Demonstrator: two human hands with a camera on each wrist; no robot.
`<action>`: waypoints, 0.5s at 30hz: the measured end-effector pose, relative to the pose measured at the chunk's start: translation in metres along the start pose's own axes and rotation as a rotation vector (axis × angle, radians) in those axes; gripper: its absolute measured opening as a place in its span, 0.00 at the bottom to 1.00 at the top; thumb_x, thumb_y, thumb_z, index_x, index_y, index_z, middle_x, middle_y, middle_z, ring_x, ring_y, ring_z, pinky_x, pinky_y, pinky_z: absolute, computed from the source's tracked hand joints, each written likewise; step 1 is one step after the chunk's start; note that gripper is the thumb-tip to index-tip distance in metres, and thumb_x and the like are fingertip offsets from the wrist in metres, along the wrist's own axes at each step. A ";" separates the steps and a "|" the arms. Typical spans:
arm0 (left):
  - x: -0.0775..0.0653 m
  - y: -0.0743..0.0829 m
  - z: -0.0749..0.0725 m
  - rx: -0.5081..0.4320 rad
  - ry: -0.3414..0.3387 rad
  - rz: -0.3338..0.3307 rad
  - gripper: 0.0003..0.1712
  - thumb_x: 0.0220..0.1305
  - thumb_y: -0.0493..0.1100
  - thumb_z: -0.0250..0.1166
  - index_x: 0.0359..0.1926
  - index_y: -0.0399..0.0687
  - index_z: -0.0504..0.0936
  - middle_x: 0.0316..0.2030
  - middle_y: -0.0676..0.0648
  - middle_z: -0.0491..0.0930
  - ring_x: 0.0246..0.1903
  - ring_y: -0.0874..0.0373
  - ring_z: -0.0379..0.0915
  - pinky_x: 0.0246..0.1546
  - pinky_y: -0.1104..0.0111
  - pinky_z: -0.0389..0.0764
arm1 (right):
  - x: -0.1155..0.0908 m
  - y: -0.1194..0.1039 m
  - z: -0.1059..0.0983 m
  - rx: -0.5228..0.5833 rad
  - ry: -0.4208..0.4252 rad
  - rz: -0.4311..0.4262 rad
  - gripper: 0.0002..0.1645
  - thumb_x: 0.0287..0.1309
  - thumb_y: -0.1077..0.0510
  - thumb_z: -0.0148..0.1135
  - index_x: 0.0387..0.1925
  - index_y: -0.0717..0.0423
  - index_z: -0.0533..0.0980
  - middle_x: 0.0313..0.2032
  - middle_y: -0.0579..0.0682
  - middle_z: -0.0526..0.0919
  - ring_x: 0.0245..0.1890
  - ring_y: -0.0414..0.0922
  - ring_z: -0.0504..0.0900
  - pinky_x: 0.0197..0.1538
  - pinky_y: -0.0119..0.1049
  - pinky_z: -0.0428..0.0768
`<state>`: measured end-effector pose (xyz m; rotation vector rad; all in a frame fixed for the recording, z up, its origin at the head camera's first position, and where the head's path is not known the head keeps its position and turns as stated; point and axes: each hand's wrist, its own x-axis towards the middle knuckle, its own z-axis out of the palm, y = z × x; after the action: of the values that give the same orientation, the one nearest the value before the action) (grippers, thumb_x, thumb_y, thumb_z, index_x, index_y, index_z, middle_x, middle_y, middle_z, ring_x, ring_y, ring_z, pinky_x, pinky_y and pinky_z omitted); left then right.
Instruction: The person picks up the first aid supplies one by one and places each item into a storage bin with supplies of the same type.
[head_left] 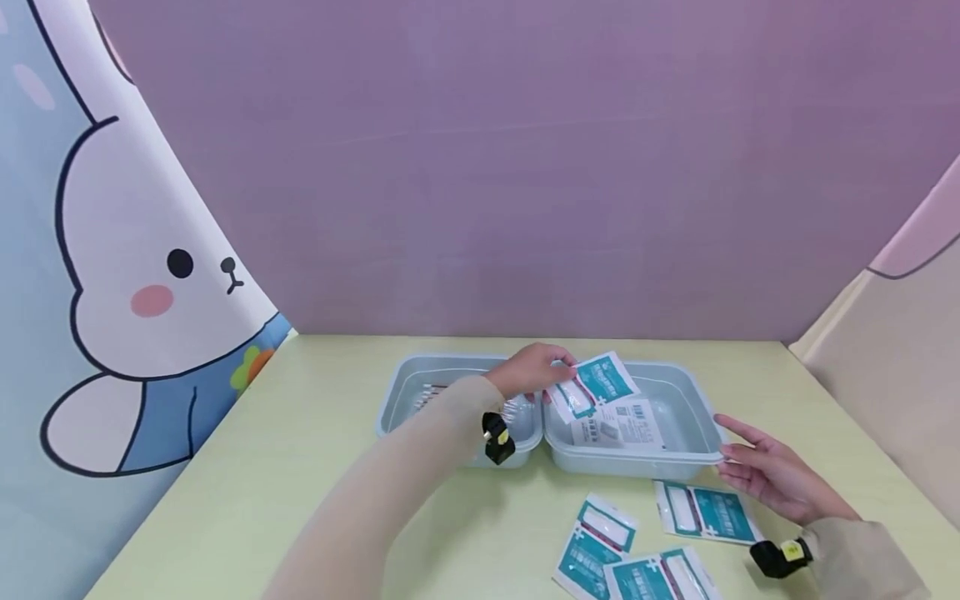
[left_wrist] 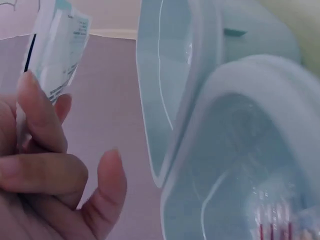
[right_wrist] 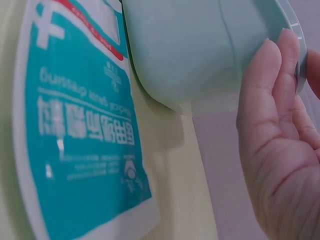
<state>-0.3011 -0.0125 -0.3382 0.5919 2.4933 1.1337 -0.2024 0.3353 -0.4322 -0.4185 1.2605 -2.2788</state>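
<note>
My left hand (head_left: 531,371) pinches a gauze dressing packet (head_left: 606,379), teal and white, tilted above the right plastic tray (head_left: 686,408). In the left wrist view the packet (left_wrist: 62,50) stands between thumb and fingers, its printed white back showing. Another packet (head_left: 633,423) lies inside this pale blue tray with its white, barcoded side up. At the tray's right end, my right hand (head_left: 772,475) holds the rim. The right wrist view shows its fingers (right_wrist: 265,95) against the outer wall, up to the rim.
Left of it stands a second pale blue tray (head_left: 401,392), partly hidden by my left arm, with clear-wrapped, red-marked sticks (left_wrist: 272,225) inside. Several gauze packets lie on the table in front: one near the right hand (head_left: 708,512), two overlapping lower down (head_left: 592,550). A purple backdrop (head_left: 525,167) rises behind.
</note>
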 end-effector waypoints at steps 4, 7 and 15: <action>0.011 0.010 0.006 0.067 -0.021 -0.024 0.13 0.69 0.49 0.58 0.50 0.53 0.80 0.34 0.54 0.77 0.20 0.57 0.69 0.19 0.68 0.69 | 0.000 -0.001 -0.001 -0.023 0.027 -0.003 0.30 0.71 0.71 0.38 0.55 0.39 0.79 0.38 0.51 0.84 0.39 0.45 0.85 0.48 0.35 0.79; 0.017 0.015 0.010 0.098 -0.030 -0.020 0.12 0.68 0.48 0.60 0.49 0.52 0.81 0.35 0.55 0.77 0.21 0.58 0.70 0.16 0.69 0.65 | 0.000 -0.001 -0.002 -0.024 0.037 -0.003 0.30 0.71 0.71 0.38 0.54 0.39 0.79 0.38 0.51 0.85 0.39 0.45 0.85 0.47 0.36 0.79; 0.031 0.018 0.019 0.155 -0.012 0.014 0.07 0.65 0.45 0.63 0.36 0.47 0.82 0.41 0.52 0.79 0.25 0.56 0.76 0.23 0.71 0.70 | -0.003 -0.003 -0.003 -0.065 0.072 0.002 0.30 0.71 0.70 0.39 0.54 0.37 0.79 0.38 0.50 0.84 0.39 0.45 0.85 0.47 0.36 0.79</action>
<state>-0.3146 0.0256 -0.3400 0.6571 2.5866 0.9453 -0.2017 0.3405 -0.4312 -0.3611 1.3724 -2.2743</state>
